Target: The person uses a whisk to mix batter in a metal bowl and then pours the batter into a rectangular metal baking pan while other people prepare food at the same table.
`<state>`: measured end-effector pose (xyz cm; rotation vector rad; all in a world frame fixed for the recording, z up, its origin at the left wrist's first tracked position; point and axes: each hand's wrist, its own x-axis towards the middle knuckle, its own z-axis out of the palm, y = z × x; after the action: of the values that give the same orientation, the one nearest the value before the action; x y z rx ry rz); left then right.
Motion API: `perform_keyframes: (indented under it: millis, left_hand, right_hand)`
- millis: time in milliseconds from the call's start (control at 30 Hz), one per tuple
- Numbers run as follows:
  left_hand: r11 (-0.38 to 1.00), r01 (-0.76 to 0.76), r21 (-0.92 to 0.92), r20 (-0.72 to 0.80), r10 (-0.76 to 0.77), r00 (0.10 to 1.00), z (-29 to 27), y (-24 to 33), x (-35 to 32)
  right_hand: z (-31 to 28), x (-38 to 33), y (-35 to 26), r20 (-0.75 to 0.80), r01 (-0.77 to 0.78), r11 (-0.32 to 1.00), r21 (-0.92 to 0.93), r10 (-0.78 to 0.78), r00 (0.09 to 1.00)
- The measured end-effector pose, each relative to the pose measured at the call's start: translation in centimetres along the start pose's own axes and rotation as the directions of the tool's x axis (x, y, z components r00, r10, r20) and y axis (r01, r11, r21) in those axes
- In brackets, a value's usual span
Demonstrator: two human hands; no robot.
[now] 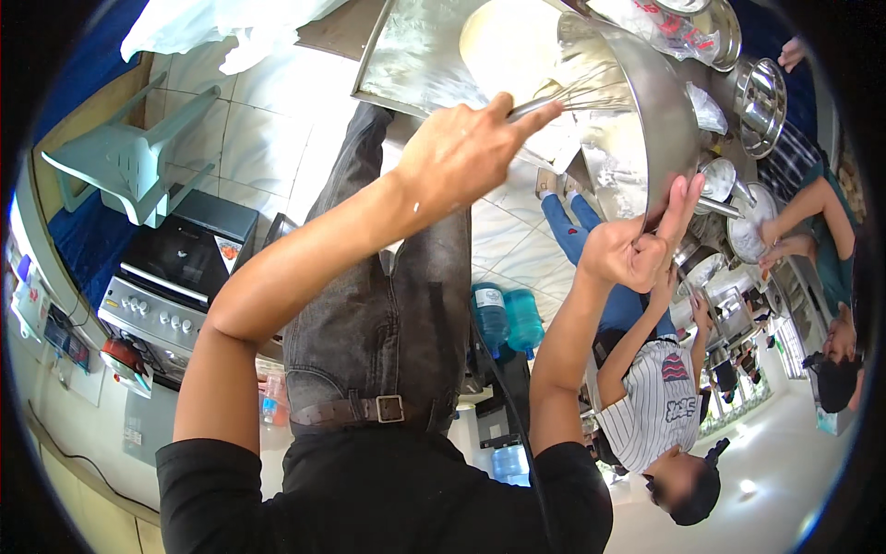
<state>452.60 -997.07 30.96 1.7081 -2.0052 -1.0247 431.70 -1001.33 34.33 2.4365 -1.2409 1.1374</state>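
Observation:
My left hand is closed around the handle of a wire whisk, its index finger stretched along it. The whisk's wires are inside the mouth of a large steel bowl. The bowl is tilted on its side, and thick cream-coloured batter coats its inner wall. My right hand supports the bowl from its outer side, fingers pointing up along the metal. Beside the bowl's mouth lies a round, smooth cream-coloured mass over a metal tray or tabletop; whether a pan holds it cannot be seen.
Steel bowls and plastic bags stand along the table at right. A person in a striped shirt and another in teal work there. At left are a pale green chair and a stove. Blue water jugs stand behind.

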Motion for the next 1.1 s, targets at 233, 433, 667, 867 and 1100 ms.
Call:
perform_keyframes:
  millis: [233, 433, 667, 867, 1100]
  left_hand:
    - [0.995, 0.087, 0.046, 0.222, -0.095, 0.970, -2.4, 1.0, -3.2]
    - [1.000, 0.013, 0.012, 0.039, -0.013, 0.999, -2.1, 0.9, -0.2]
    - [0.986, 0.135, 0.095, 0.252, -0.155, 0.955, -2.8, 1.1, -3.8]
    - [0.992, 0.081, -0.100, 0.063, -0.075, 0.995, -4.3, 2.8, -1.8]
    - [0.984, 0.176, -0.025, 0.195, -0.168, 0.966, -0.4, -0.5, -4.5]
  right_hand:
    - [-0.3, -1.2, 0.6, 0.071, -0.023, 1.000, -0.008, 0.023, 0.997]
    - [-0.7, -0.7, -0.5, 0.105, -0.027, 0.999, 0.021, 0.025, 0.994]
    - [-0.4, -0.9, 0.8, 0.080, -0.005, 0.998, -0.055, 0.010, 0.997]
    - [-0.8, 0.3, -0.2, 0.053, 0.037, 0.998, -0.040, -0.035, 0.998]
    - [-0.7, -0.4, 1.2, 0.061, -0.019, 0.999, -0.026, 0.021, 0.998]
